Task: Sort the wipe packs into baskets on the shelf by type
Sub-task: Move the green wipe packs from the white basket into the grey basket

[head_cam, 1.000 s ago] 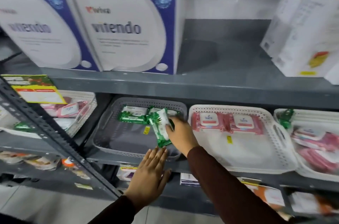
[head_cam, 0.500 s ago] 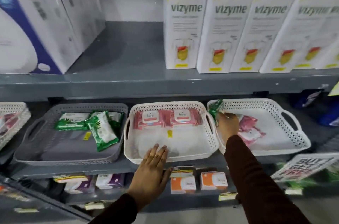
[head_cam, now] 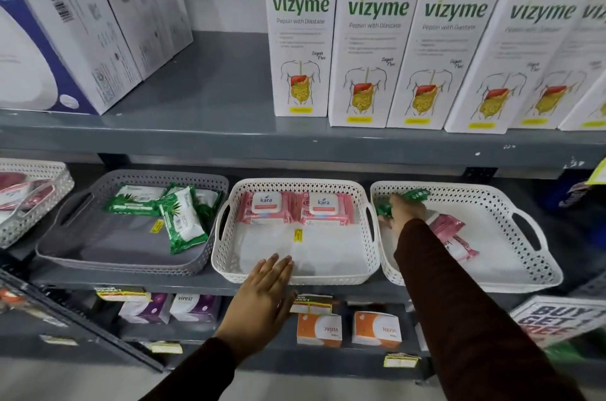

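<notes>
Three baskets stand side by side on the middle shelf. The grey basket [head_cam: 59, 246] on the left holds green wipe packs [head_cam: 182, 220]. The middle white basket [head_cam: 295, 276] holds two pink kara packs [head_cam: 295, 208] at its back. The right white basket [head_cam: 531, 272] holds pink packs [head_cam: 454, 238] and a green pack [head_cam: 414, 195] at its back left corner. My right hand [head_cam: 405, 213] is inside the right basket, fingers closed on that green pack. My left hand [head_cam: 262, 299] rests flat and open against the front rim of the middle basket.
Tall Vizyme cartons [head_cam: 370, 33] and white-and-blue boxes [head_cam: 62, 30] fill the upper shelf. Another white basket [head_cam: 36, 200] with pink packs sits at far left. Small orange and purple boxes [head_cam: 319, 330] line the lower shelf. A promo sign [head_cam: 557, 322] hangs at lower right.
My right hand left the green pack in the grey basket, moved right into the right white basket and closed on a green pack there. The view swung right; my left hand followed to the middle basket.
</notes>
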